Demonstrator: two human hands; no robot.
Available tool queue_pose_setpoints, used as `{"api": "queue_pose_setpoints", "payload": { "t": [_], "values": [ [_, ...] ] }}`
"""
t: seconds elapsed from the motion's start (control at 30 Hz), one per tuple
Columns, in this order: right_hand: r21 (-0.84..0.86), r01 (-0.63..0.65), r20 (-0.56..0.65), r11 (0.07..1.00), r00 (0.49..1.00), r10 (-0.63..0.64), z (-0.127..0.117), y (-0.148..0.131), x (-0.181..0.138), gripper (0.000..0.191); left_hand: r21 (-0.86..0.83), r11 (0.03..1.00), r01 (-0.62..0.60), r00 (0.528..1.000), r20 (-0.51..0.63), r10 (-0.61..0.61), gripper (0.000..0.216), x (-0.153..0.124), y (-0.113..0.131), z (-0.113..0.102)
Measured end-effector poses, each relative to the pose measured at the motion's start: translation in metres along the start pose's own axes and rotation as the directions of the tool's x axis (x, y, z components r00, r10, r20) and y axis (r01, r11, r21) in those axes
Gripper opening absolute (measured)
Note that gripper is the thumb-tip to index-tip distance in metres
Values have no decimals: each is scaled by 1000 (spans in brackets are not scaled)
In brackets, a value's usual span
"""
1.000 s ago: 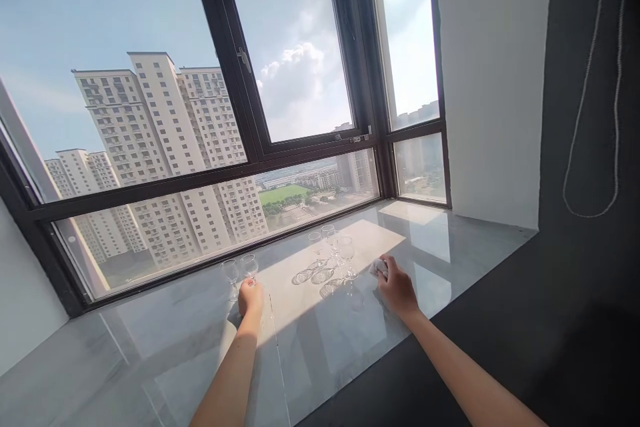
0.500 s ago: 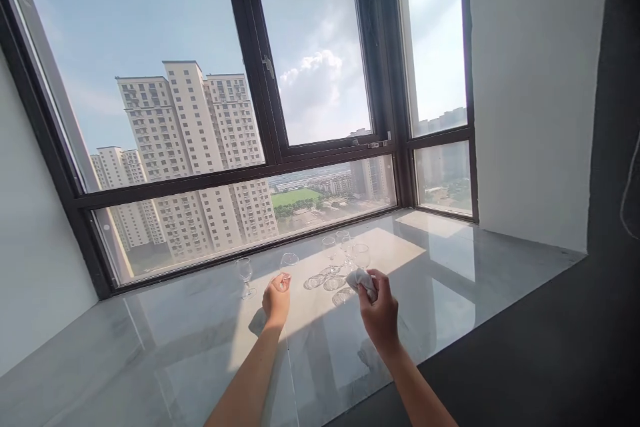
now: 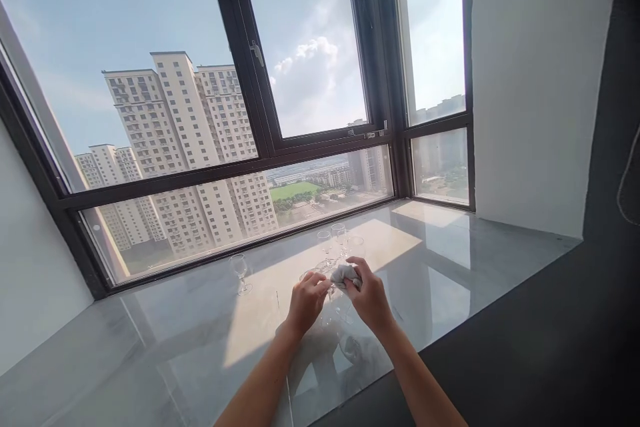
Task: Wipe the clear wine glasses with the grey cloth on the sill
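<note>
My left hand is closed around a small stemmed glass, which the fingers mostly hide. A crumpled pale grey cloth is gripped in my right hand. The cloth meets the fingertips of my left hand and appears to touch the glass. Beyond my hands a clear stemmed glass stands beside another glass, and a third glass is partly covered by my right hand. One more stemmed glass stands upright, apart, to the left.
The glossy marble sill carries bright sunlight and reflections. A dark window frame borders its back edge, with tall buildings outside. A white wall rises at the right. The sill's front edge drops off to a dark area.
My left hand has moved right with the glass, and my right hand has shifted left with the cloth, so they now meet. The view has tilted slightly.
</note>
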State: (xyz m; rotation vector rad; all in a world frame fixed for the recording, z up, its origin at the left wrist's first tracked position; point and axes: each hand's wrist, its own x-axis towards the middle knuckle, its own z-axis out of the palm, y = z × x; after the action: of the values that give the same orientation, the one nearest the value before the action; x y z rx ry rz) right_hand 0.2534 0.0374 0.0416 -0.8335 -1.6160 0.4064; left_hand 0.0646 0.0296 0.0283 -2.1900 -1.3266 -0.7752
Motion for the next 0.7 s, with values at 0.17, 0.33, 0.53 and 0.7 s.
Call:
{"api": "queue_pose_setpoints", "payload": {
  "t": [0.17,0.33,0.53,0.7],
  "values": [
    [41,-109,-116,993,987,113,1,12,1,30,-138,984,114,993,2,-115,27,-1,-3,4],
    [81,-138,-38,987,989,141,7,4,-9,33,-212,931,297,954,28,-298,26,1,-6,9],
    [56,-15,27,998,1000,14,21,-10,-19,34,49,967,249,952,169,-254,21,2,-5,3],
    [-5,16,-43,1000,999,-17,9,-1,-14,32,57,994,91,989,108,-96,15,3,-1,2]
  ]
}}
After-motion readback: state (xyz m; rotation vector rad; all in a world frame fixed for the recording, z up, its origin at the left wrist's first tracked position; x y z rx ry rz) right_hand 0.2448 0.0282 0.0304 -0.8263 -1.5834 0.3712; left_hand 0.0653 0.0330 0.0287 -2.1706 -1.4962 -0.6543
